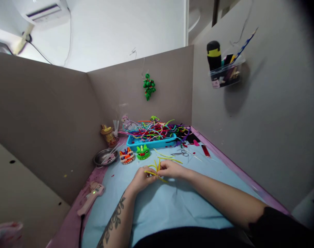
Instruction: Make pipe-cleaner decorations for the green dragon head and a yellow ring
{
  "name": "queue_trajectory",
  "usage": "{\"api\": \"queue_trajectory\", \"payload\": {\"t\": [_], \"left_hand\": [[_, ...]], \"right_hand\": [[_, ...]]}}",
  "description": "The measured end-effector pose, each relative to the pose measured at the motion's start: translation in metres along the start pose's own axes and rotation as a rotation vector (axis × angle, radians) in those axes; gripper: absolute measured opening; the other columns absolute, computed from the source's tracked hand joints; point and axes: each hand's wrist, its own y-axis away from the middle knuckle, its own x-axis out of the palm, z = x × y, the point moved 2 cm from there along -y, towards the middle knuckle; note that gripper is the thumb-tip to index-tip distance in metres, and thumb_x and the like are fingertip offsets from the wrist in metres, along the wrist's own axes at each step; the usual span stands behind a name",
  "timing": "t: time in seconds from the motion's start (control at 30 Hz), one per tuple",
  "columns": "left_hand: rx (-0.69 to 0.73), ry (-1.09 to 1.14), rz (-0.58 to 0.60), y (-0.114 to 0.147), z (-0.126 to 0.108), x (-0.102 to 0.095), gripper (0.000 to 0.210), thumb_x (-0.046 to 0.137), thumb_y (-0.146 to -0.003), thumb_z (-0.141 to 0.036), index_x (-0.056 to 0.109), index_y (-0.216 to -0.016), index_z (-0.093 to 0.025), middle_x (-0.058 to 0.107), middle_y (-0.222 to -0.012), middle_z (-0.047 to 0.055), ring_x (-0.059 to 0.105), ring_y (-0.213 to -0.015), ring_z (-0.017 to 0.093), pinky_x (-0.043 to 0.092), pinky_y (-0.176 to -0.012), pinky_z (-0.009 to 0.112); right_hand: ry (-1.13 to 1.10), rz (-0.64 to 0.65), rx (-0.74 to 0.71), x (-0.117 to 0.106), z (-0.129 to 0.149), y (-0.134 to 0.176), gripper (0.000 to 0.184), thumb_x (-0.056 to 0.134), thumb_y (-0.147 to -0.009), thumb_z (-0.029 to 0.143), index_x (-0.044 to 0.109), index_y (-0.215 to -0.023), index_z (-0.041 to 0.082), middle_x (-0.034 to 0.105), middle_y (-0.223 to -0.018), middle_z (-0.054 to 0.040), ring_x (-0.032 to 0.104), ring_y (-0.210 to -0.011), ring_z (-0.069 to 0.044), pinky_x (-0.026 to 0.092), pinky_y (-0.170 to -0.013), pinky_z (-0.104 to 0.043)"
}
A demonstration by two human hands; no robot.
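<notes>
Several yellow pipe cleaners [159, 165] come together in a bunch between my two hands, their ends sticking out in different directions. My left hand [143, 179] pinches the bunch from the left, low over the blue cloth. From the right, my right hand [170, 168] grips the same bunch with thumb and fingers closed. The exact crossing point is partly hidden by my fingertips. Loose yellow pipe cleaners [173, 160] lie just beyond my right hand. Past my left hand stand a green pipe-cleaner animal head [143, 152] and an orange and white one [127, 156].
A blue tray [151, 144] heaped with coloured pipe cleaners stands at the back. Scissors [183, 153] lie right of centre. To the left are a metal bowl [105, 157] and a pink glue gun [92, 198] with a cord. Grey partitions [141, 69] enclose the table.
</notes>
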Motion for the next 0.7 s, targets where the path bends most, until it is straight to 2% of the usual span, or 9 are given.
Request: {"api": "queue_trajectory", "payload": {"t": [0.17,0.23,0.3,0.43,0.57,0.7], "left_hand": [[0.044,-0.074,-0.171,-0.006,-0.009,0.002,0.011,0.063,-0.069,-0.019,0.073,-0.072,-0.021,0.067,-0.068,0.005,0.053,-0.068,0.018,0.036,-0.068,0.027],[0.002,-0.032,-0.252,-0.008,-0.01,0.004,0.009,0.064,-0.066,-0.019,0.072,-0.068,-0.021,0.066,-0.065,0.005,0.052,-0.067,0.018,0.036,-0.067,0.027],[-0.078,0.073,-0.276,-0.008,-0.008,0.007,0.009,0.063,-0.067,-0.022,0.071,-0.068,-0.019,0.065,-0.063,0.005,0.051,-0.064,0.017,0.037,-0.064,0.026],[-0.19,0.298,-0.226,-0.007,-0.001,0.012,0.015,0.063,-0.068,-0.028,0.07,-0.071,-0.014,0.063,-0.062,0.004,0.049,-0.058,0.014,0.036,-0.057,0.023],[-0.171,0.313,-0.212,-0.006,0.0,0.011,0.016,0.065,-0.066,-0.029,0.069,-0.069,-0.014,0.063,-0.064,0.003,0.049,-0.061,0.014,0.036,-0.057,0.022],[-0.163,0.319,-0.179,-0.006,-0.001,0.011,0.02,0.065,-0.067,-0.033,0.068,-0.069,-0.014,0.062,-0.064,0.003,0.049,-0.06,0.014,0.035,-0.056,0.022]], "right_hand": [[0.273,-0.281,-0.075,0.005,0.007,0.001,0.014,0.052,-0.073,0.023,0.05,-0.062,0.016,0.046,-0.057,0.0031,0.036,-0.054,-0.009,0.023,-0.049,-0.022],[0.262,-0.343,-0.098,0.004,0.008,0.0,0.014,0.053,-0.073,0.023,0.049,-0.061,0.016,0.047,-0.057,0.0027,0.037,-0.055,-0.01,0.024,-0.05,-0.022],[0.156,-0.322,-0.09,0.001,0.007,-0.001,0.016,0.054,-0.072,0.025,0.048,-0.059,0.016,0.045,-0.055,0.0033,0.037,-0.054,-0.009,0.025,-0.049,-0.021],[-0.033,-0.212,-0.112,-0.005,0.005,-0.003,0.019,0.056,-0.071,0.028,0.048,-0.059,0.016,0.041,-0.054,0.0046,0.036,-0.052,-0.008,0.028,-0.049,-0.02],[-0.016,-0.206,-0.153,-0.004,0.004,-0.002,0.015,0.057,-0.07,0.023,0.049,-0.058,0.016,0.044,-0.055,0.0042,0.039,-0.054,-0.008,0.03,-0.052,-0.021],[0.043,-0.249,-0.131,-0.001,0.002,-0.002,0.015,0.055,-0.07,0.019,0.048,-0.057,0.016,0.041,-0.053,0.0051,0.036,-0.053,-0.008,0.028,-0.05,-0.02]]}}
